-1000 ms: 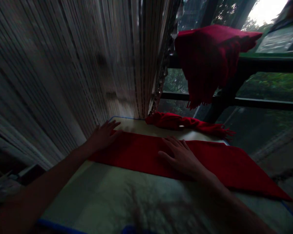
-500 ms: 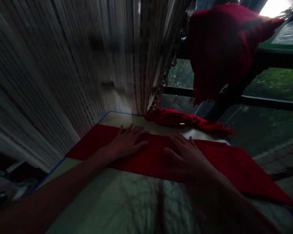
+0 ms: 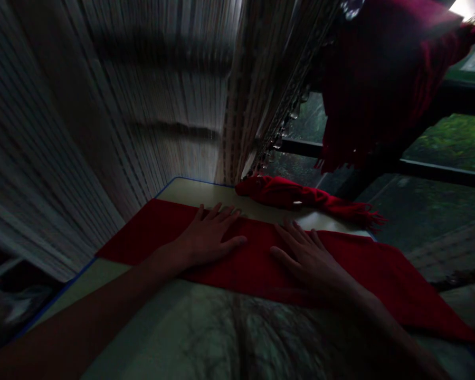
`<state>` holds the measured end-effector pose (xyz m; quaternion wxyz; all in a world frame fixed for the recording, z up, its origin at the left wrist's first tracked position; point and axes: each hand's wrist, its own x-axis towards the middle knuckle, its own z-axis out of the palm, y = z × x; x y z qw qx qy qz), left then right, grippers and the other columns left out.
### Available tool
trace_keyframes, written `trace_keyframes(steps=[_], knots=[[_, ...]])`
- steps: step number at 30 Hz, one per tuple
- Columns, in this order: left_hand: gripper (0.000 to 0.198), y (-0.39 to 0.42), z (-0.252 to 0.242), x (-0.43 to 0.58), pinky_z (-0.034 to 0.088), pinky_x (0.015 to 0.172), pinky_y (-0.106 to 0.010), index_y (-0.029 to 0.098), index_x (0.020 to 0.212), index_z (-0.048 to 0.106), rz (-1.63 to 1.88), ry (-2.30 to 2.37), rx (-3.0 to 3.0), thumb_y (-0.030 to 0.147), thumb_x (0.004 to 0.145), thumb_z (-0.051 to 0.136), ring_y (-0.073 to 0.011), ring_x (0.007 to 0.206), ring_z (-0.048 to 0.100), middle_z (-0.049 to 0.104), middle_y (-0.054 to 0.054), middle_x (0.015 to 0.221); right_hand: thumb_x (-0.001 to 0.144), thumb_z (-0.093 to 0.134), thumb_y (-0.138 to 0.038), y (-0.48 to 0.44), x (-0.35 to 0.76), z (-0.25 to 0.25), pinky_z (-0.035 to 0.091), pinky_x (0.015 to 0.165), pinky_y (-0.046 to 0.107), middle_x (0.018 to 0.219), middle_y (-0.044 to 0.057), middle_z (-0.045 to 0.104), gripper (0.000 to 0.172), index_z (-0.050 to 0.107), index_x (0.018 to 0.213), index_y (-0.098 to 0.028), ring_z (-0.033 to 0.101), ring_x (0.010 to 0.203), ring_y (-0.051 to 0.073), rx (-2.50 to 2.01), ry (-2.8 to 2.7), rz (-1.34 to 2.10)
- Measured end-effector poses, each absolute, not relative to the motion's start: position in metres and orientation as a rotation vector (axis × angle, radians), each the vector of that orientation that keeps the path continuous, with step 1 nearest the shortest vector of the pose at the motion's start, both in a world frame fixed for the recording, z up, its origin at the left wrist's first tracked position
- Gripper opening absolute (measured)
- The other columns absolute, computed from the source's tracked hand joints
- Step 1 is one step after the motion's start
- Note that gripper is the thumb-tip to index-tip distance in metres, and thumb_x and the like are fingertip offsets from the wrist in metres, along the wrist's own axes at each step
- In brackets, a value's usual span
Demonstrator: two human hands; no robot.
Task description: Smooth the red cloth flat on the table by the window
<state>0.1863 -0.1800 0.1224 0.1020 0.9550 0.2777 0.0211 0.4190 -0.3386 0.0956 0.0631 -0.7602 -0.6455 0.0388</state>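
Note:
A long red cloth [image 3: 257, 264], folded into a flat band, lies across the pale table [image 3: 170, 306] and reaches both of its sides. On its left half my left hand [image 3: 208, 237] rests palm down, fingers spread and thumb pointing right. My right hand [image 3: 304, 256] lies flat on the cloth a little to the right, its fingers also apart. Neither hand grips anything. Beyond the hands, a bunched red scarf [image 3: 301, 192] with a fringed end lies along the table's far edge.
Striped string curtains [image 3: 174, 95] hang close behind the table on the left. At the upper right, a red fringed scarf [image 3: 380, 84] hangs in front of a dark-framed window [image 3: 443, 171]. Clear beads [image 3: 279, 140] run down the curtain's edge. Blurred items [image 3: 16, 301] sit at lower left.
The view has shifted slightly. Both hands stay flat on the red cloth, in nearly the same places, and the cloth looks unchanged.

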Motion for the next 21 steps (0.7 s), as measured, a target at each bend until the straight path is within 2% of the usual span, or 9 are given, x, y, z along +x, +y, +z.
trace_keyframes(steps=[8, 16, 21], knots=[[0.076, -0.1845, 0.1205, 0.1846, 0.003, 0.125, -0.069, 0.036, 0.165, 0.025, 0.025, 0.748, 2.825, 0.077, 0.101, 0.028, -0.0355, 0.16, 0.006, 0.011, 0.0, 0.173, 0.1, 0.024, -0.077, -0.338, 0.4209, 0.0948, 0.009, 0.127, 0.063, 0.173, 0.01, 0.016, 0.085, 0.027, 0.166, -0.023, 0.006, 0.16, 0.031, -2.326, -1.933, 0.159], [0.077, -0.1846, 0.1169, 0.1834, 0.005, 0.126, -0.067, 0.033, 0.165, 0.025, 0.048, 0.746, 2.846, 0.075, 0.102, 0.034, -0.0337, 0.16, 0.009, 0.013, -0.001, 0.173, 0.099, 0.023, -0.079, -0.3385, 0.423, 0.095, 0.008, 0.127, 0.063, 0.174, 0.009, 0.014, 0.086, 0.025, 0.166, -0.024, 0.003, 0.159, 0.031, -2.347, -1.931, 0.175], [0.079, -0.186, 0.1185, 0.1851, 0.005, 0.125, -0.069, 0.029, 0.166, 0.023, 0.024, 0.764, 2.847, 0.074, 0.102, 0.034, -0.0341, 0.161, 0.008, 0.014, -0.001, 0.173, 0.1, 0.028, -0.076, -0.3384, 0.4252, 0.0916, 0.01, 0.127, 0.064, 0.173, 0.009, 0.018, 0.083, 0.026, 0.166, -0.025, 0.006, 0.159, 0.033, -2.326, -1.926, 0.146]])
